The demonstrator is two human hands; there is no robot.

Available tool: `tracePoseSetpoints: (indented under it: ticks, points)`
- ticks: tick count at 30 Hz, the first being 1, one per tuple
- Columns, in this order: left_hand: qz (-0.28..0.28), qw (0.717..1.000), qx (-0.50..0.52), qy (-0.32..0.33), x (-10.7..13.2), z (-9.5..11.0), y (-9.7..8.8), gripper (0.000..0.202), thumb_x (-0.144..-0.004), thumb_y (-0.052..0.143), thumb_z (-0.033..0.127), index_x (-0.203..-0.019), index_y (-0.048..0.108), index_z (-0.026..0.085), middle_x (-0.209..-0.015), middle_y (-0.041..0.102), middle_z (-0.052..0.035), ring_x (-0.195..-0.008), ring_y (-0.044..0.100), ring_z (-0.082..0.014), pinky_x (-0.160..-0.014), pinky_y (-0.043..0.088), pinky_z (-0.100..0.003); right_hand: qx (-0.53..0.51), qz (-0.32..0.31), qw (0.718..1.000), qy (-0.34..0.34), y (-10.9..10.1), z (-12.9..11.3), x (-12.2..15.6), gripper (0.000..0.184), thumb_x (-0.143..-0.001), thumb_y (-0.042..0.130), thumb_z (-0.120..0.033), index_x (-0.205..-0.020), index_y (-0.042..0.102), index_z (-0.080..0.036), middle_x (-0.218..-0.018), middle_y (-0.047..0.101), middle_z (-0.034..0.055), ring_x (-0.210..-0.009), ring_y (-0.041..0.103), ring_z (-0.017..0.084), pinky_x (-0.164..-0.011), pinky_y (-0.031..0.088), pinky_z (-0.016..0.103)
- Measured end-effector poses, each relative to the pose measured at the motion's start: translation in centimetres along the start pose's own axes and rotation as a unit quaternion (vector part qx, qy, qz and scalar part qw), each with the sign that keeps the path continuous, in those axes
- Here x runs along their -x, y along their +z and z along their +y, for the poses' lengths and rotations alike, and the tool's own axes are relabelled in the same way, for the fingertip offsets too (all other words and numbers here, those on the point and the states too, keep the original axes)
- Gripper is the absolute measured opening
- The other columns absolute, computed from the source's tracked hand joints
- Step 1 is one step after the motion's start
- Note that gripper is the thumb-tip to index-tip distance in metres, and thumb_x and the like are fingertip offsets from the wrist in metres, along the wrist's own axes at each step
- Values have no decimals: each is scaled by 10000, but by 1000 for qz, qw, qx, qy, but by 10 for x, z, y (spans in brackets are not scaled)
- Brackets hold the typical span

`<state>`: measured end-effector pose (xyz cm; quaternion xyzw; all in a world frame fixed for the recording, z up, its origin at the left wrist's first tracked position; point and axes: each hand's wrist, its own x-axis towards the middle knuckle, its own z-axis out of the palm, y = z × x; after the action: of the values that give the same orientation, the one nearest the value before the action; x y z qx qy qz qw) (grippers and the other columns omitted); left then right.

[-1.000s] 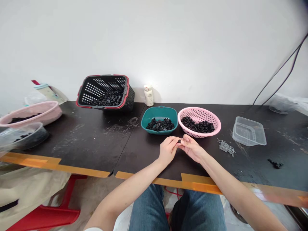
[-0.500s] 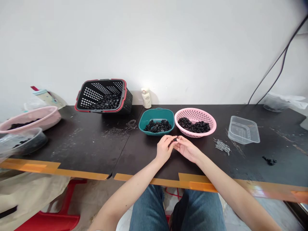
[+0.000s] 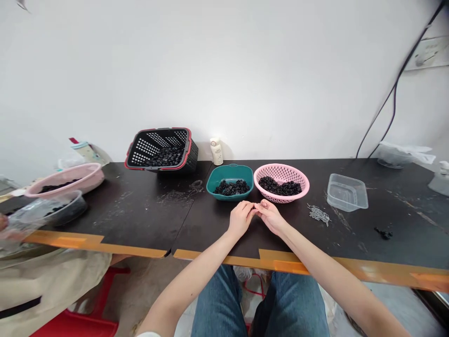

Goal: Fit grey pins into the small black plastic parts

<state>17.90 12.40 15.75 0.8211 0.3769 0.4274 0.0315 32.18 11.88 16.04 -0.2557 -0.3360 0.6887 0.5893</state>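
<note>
My left hand and my right hand meet fingertip to fingertip over the black table, just in front of two bowls. Both hands have their fingers pinched together; what they pinch is hidden at this moment, though a small black part showed between them earlier. Right behind the hands stand a teal bowl and a pink perforated basket, each holding several small black parts.
A clear plastic tub and a pile of grey screws lie right of the hands. A black-and-red basket and a small white bottle stand by the wall. At far left are a pink basin, a clear bowl and another person's sleeve.
The camera has tilted up, so everything sits lower and smaller in the view. My hands stay pinched together; the small black part seen between the fingertips before is hidden now.
</note>
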Motion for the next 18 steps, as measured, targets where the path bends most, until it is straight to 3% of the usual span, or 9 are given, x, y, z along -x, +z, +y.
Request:
tracePoseSetpoints:
  ticks: [4, 8, 11, 14, 16, 18]
  points:
    - [-10, 1000, 5, 0, 1, 4, -4, 235, -933, 448, 289, -1068, 601, 173, -970, 614, -67, -896, 578, -162, -795, 497, -292, 2, 4, 1000, 25, 0, 2, 0, 393, -639, 799, -310, -649, 420, -205, -691, 571, -46, -660, 561, 94, -754, 473, 283]
    - [-6, 1000, -8, 4, -4, 3, -18, 249, -919, 479, 311, -1100, 604, 194, -964, 616, -58, -894, 592, -158, -792, 500, -279, 106, -5, 994, 20, -6, 0, -6, 314, -652, 772, -367, -769, 534, -198, -759, 622, -13, -720, 607, 127, -795, 484, 333]
    - [43, 998, -52, -5, -23, -9, -39, 249, -916, 485, 310, -1108, 609, 210, -990, 617, -52, -921, 595, -154, -820, 485, -266, 225, 8, 974, -38, -13, 0, -12, 353, -662, 738, -420, -888, 592, -192, -799, 648, 23, -770, 617, 160, -752, 479, 331]
    - [84, 986, -127, -62, -56, -31, -61, 281, -923, 460, 327, -1150, 581, 213, -1051, 599, -61, -935, 601, -160, -801, 476, -256, 262, 19, 962, -69, -16, 3, -16, 335, -668, 714, -451, -838, 594, -187, -742, 633, 21, -719, 590, 158, -680, 468, 313]
    - [30, 973, -191, -122, -79, -48, -70, 321, -924, 448, 338, -1199, 540, 202, -1132, 576, -76, -944, 603, -169, -778, 472, -260, 260, 20, 962, -78, -16, 5, -18, 318, -677, 702, -456, -802, 561, -199, -706, 614, 2, -674, 570, 145, -660, 466, 308]
    - [-114, 945, -244, -183, -98, -65, -72, 320, -924, 439, 338, -1196, 534, 200, -1191, 560, -80, -986, 593, -180, -793, 461, -267, 257, 23, 962, -90, -15, 7, -20, 324, -684, 690, -467, -792, 519, -214, -691, 595, -15, -655, 560, 136, -651, 470, 304]
